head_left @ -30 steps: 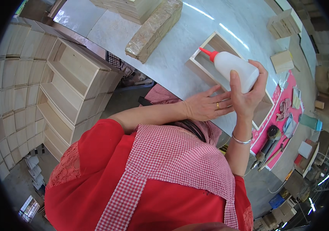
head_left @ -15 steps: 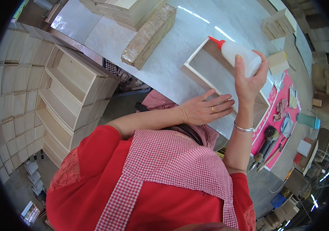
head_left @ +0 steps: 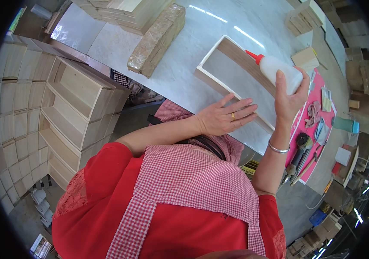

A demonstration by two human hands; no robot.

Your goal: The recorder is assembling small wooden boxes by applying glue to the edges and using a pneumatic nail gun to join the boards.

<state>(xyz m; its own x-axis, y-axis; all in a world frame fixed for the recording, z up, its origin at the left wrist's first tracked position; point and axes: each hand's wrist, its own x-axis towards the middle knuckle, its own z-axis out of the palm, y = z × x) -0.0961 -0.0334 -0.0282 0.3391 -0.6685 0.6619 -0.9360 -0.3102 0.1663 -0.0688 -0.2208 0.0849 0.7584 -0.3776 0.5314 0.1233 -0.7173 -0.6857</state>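
Note:
My right hand [head_left: 288, 101] is wrapped round a white squeeze bottle [head_left: 280, 74] with a red pointed nozzle. It is tilted, and its tip points left at the far long side of a rectangular wooden frame [head_left: 211, 81]; whether the tip touches the wood I cannot tell. The frame lies on the pale tabletop [head_left: 206, 30], its upper edges whitish. With fingers stretched out, my left hand [head_left: 225, 117] rests at the near long side and holds nothing. My right hand and forearm hide the frame's right end.
A long tape-wrapped block [head_left: 157, 39] and stacked wooden pieces [head_left: 126, 17] stand at the far left. Wooden boxes [head_left: 70, 101] are piled on the left. On the right, a pink sheet [head_left: 311, 157] carries a brush [head_left: 301, 144] and other tools. Wooden parts [head_left: 306, 17] stand at the far right.
The bottle's tip has moved from the frame's far left corner rightward along its far side. My right hand has shifted right with the bottle. The view has shifted slightly.

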